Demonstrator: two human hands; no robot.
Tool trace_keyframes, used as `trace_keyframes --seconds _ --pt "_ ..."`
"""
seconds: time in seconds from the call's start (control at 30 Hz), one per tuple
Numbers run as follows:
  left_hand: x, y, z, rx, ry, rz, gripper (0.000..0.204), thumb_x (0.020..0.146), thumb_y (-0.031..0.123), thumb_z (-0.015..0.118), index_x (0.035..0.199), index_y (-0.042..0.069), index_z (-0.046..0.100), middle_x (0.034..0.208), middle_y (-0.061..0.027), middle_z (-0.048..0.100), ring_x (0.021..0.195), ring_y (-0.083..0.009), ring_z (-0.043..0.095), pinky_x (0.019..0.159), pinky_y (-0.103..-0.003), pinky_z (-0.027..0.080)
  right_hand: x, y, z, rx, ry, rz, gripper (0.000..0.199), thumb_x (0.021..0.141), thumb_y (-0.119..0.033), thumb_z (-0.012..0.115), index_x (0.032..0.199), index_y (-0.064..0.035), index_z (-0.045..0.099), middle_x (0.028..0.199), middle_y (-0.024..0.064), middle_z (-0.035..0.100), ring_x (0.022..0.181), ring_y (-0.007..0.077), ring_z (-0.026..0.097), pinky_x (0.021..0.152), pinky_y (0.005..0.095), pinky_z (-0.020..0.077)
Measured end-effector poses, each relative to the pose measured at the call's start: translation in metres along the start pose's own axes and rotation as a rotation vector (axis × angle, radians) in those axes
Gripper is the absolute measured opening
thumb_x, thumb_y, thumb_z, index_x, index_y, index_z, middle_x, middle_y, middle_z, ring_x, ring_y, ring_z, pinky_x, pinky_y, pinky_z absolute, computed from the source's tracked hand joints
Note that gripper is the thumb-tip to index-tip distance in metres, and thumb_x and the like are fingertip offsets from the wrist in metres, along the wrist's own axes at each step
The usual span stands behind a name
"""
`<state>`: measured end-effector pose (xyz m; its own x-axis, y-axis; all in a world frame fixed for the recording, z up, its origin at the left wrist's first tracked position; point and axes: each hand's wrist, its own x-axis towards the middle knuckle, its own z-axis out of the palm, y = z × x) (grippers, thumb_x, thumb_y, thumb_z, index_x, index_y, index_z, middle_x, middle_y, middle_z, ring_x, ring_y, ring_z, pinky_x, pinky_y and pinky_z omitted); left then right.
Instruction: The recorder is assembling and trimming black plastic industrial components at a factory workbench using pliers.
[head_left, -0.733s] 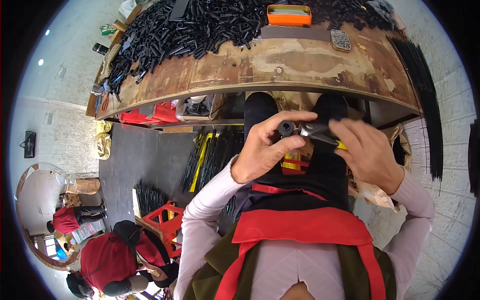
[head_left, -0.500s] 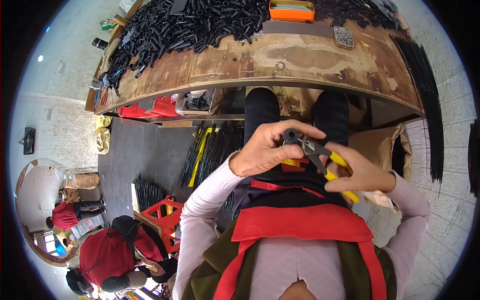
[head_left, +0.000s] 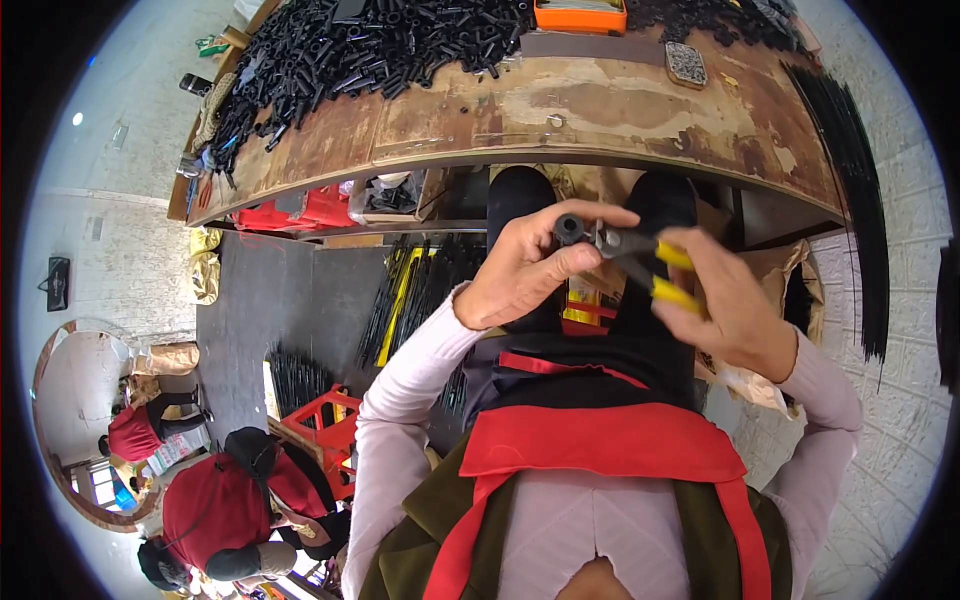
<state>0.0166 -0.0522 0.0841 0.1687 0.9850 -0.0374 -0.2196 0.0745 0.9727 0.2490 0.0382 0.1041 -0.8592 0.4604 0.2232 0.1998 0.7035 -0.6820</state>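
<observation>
Over my lap, my left hand (head_left: 510, 275) pinches a short black tube (head_left: 569, 229) between thumb and fingers, its round open end facing up at me. My right hand (head_left: 735, 305) is wrapped round the yellow handles of a pair of pliers (head_left: 628, 246), somewhat smeared by motion. The pliers' dark jaws are right beside the tube, close to my left thumb tip. Whether they bite on the tube or on a small part at its side, I cannot tell.
A worn wooden bench (head_left: 600, 110) curves across ahead, with a heap of black tubes (head_left: 370, 50), an orange box (head_left: 580, 16) and a small speckled tin (head_left: 686, 65). Long black rods (head_left: 850, 200) hang off its right end. A co-worker in red (head_left: 235, 515) bends at lower left, near a red stool (head_left: 322, 430).
My left hand and the tube have risen slightly, toward the bench. My right hand has shifted along the pliers and now wraps the handles, which have swung up toward the bench.
</observation>
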Motion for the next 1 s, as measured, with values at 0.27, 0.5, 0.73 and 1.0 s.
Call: trace_keyframes --seconds 0.27,0.5,0.73,1.0 --pt "0.002 -0.006 -0.007 -0.021 -0.054 0.040 0.071 0.085 0.051 0.069 0.131 -0.001 0.055 0.103 -0.0010 0.063 0.084 -0.0061 0.052 0.074 -0.019 0.041 0.015 0.005 -0.021 0.992 -0.769 0.696 0.037 0.079 -0.004 0.065 0.113 0.0021 0.050 0.056 0.0115 0.058 0.043 0.0209 0.058 0.044 0.0297 0.0459" --pt "-0.001 -0.005 -0.007 0.264 0.037 0.117 0.056 0.094 0.047 0.059 0.127 0.002 0.054 0.082 0.0030 0.049 0.074 -0.0053 0.044 0.068 -0.020 0.036 0.010 0.015 0.003 -0.338 0.160 -0.182 0.049 0.080 -0.015 0.070 0.122 -0.0034 0.049 0.084 0.0154 0.060 0.067 0.0323 0.060 0.063 0.0365 0.0486" --pt "-0.012 -0.011 -0.009 0.324 0.053 0.135 0.048 0.097 0.042 0.057 0.118 -0.001 0.056 0.083 0.0000 0.051 0.073 -0.0062 0.045 0.065 -0.021 0.037 0.012 0.023 0.025 0.226 -0.191 0.168 0.016 0.089 -0.014 0.065 0.092 0.0007 0.058 0.068 0.0124 0.059 0.062 0.0244 0.061 0.058 0.0339 0.0455" --pt "-0.015 -0.014 -0.015 0.348 0.125 0.219 0.035 0.098 0.033 0.058 0.107 -0.001 0.054 0.084 -0.0042 0.052 0.076 -0.0095 0.048 0.070 -0.024 0.040 0.017 0.028 0.053 0.410 -0.162 0.180 0.025 0.091 -0.017 0.063 0.107 0.0022 0.059 0.088 0.0201 0.063 0.075 0.0362 0.061 0.068 0.0352 0.0481"
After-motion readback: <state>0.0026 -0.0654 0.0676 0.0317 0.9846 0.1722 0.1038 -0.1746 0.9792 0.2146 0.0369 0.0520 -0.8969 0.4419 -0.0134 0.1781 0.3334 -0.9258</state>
